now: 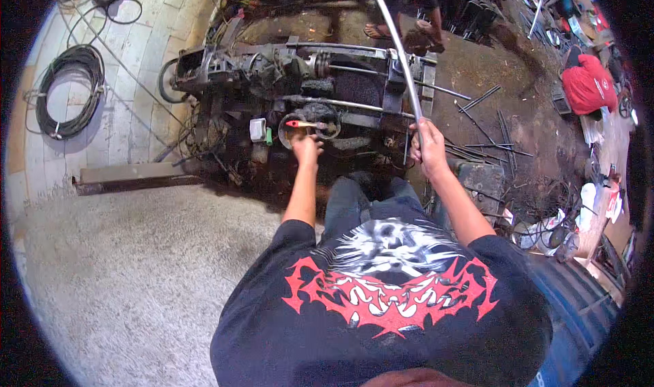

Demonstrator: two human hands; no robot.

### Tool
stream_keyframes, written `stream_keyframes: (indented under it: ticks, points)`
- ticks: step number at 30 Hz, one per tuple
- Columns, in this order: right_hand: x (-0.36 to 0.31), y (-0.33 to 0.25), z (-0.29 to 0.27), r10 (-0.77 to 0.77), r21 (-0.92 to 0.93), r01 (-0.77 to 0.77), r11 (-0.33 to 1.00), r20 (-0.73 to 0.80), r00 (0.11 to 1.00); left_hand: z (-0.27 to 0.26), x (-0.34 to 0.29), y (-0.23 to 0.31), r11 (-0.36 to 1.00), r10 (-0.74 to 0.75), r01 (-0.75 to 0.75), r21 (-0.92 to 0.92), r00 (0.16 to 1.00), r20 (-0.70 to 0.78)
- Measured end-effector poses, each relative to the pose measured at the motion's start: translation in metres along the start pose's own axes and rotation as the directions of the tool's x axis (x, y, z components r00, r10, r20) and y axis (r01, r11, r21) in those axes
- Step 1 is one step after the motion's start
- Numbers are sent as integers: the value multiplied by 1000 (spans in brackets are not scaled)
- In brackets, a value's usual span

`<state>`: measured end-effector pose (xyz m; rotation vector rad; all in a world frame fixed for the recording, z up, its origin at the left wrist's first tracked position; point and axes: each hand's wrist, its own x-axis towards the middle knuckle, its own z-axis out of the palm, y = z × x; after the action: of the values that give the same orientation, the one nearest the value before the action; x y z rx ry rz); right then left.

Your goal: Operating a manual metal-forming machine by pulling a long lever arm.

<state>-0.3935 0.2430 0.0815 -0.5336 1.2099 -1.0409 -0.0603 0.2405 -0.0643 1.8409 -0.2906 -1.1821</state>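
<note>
My right hand (428,147) is wrapped round the near end of a long, slightly curved silver metal rod (400,46), which points up and away over a greasy dark machine (272,74). My left hand (308,147) is held over the machine's near side, fingers apart and nothing seen in them. Just beyond its fingertips, a brush with a red and pale handle (300,124) lies across a round container (286,134). To the left of that stand a small white container (257,130) and a green piece (269,136).
Loose metal rods (501,145) lie on the dirty floor at right, near a red cloth (587,86). A black cable coil (48,118) hangs on the left wall. Beyond the machine is another person's sandalled foot (377,31). A ledge (136,176) runs at left.
</note>
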Motion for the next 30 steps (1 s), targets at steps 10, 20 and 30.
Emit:
stream_keyframes:
  ticks: [10, 20, 30]
  points:
    - [-10, -5, -13, -146, -342, 115, 933, -66, 987, 128, -66, -22, 941, -222, 68, 333, 865, 450]
    - [22, -48, -6, 429, 7, -450, 893, 285, 857, 220, -71, -19, 965, -255, 259, -31, 963, 90]
    - [61, -54, 14, 416, -95, -405, 909, 199, 887, 297, -78, -35, 832, -487, 329, -447, 819, -304]
